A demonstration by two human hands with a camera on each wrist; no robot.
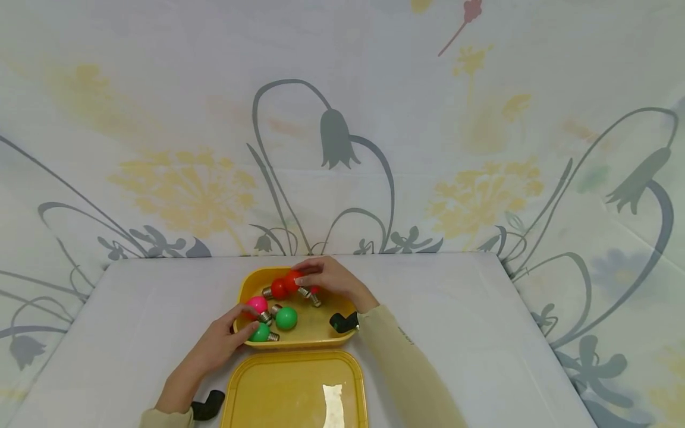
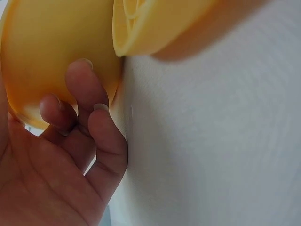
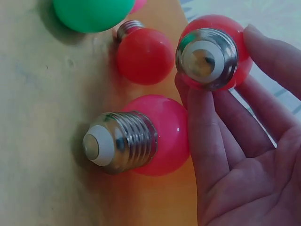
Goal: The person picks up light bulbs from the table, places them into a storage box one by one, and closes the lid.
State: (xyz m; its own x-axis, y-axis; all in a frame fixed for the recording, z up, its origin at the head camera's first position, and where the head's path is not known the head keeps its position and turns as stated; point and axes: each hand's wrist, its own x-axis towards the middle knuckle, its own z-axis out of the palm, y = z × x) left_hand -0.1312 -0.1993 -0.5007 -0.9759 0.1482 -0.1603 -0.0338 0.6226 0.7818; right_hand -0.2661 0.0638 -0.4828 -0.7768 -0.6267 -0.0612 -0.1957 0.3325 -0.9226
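Observation:
A yellow tray [image 1: 321,342] holds several coloured light bulbs. My right hand [image 1: 332,278] pinches a red light bulb [image 3: 242,42] between thumb and fingers, its metal base facing the right wrist camera. Beside those fingers lies a pink bulb [image 3: 164,136], and another red bulb [image 1: 279,288] is just left of the held one. My left hand [image 1: 216,345] grips the tray's left rim, with curled fingers [image 2: 106,141] against the outer wall in the left wrist view. Near its thumb and index finger are a green bulb [image 1: 260,333] and a pink bulb [image 1: 257,305]. A second green bulb [image 1: 286,318] lies mid-tray.
A second yellow tray [image 1: 289,392] stands in front of the first, close to its near rim. Both are on a white-covered table [image 1: 455,333]. A flower-printed cloth [image 1: 332,202] hangs behind. Black straps show at both wrists.

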